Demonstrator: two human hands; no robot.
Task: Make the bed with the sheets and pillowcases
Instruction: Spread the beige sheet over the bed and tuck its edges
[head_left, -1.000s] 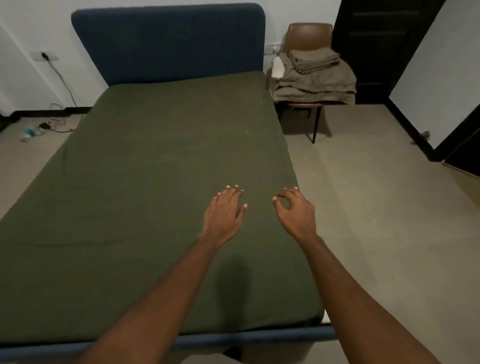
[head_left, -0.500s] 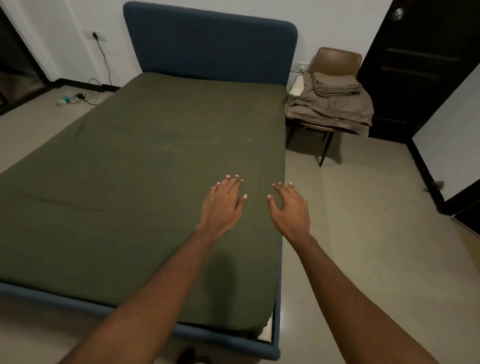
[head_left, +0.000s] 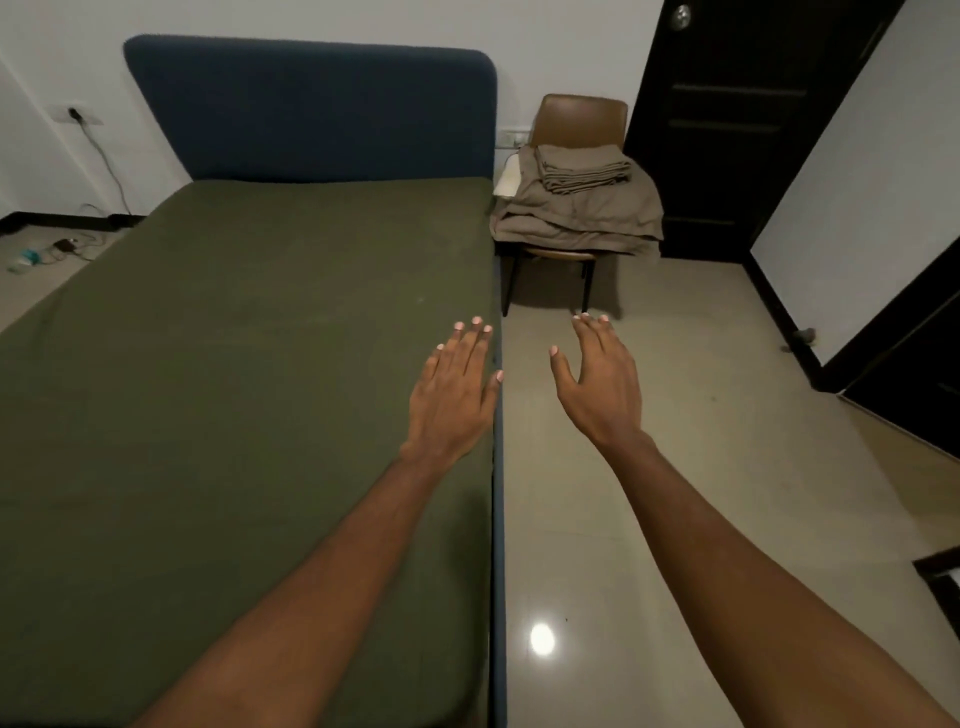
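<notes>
while folded sheets (head_left: 576, 208) sit on a chair (head_left: 579, 117), left hand (head_left: 452, 400) and right hand (head_left: 597, 389) spread flat, holding nothing

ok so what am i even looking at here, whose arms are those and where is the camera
No machine here: a person wears a wide-angle camera on the head, so you look down along their own bare arms. The left hand is open over the edge of the dark green bed sheet; the right hand is open above the beige tiled floor. Neither holds anything. A blue padded headboard stands at the far end. Beside it, a brown chair carries folded grey-brown bedding, untouched.
</notes>
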